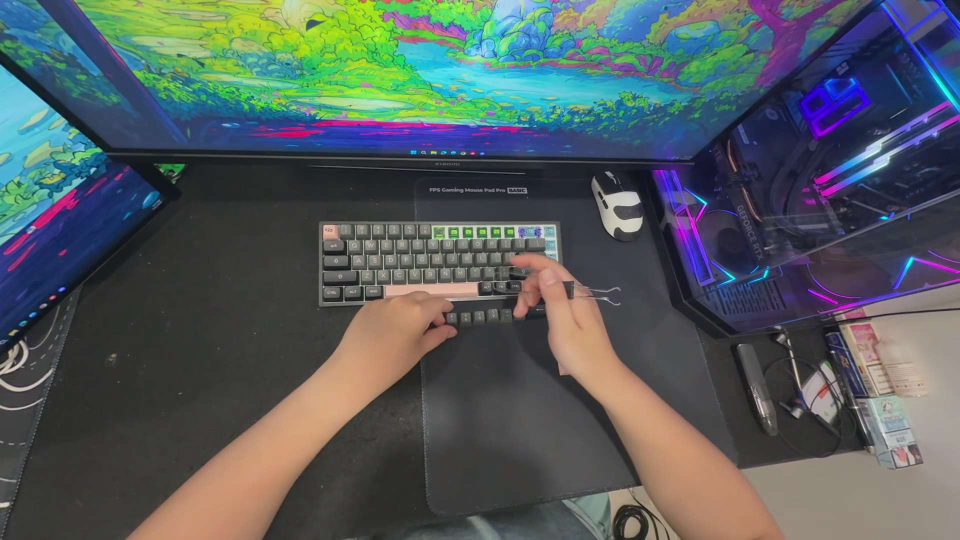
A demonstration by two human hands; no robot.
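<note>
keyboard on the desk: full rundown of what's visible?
The keyboard is a compact one with a dark grey case and mostly grey and black keys, a pink key at its top left corner, a pink space bar, and a green-lit stretch along the top row. It lies flat across the edge of the dark mouse pad, below the big monitor. A short row of loose keycaps sits just in front of it. The right hand, holding a wire keycap puller, covers its lower right corner; the left hand rests at its front edge.
</note>
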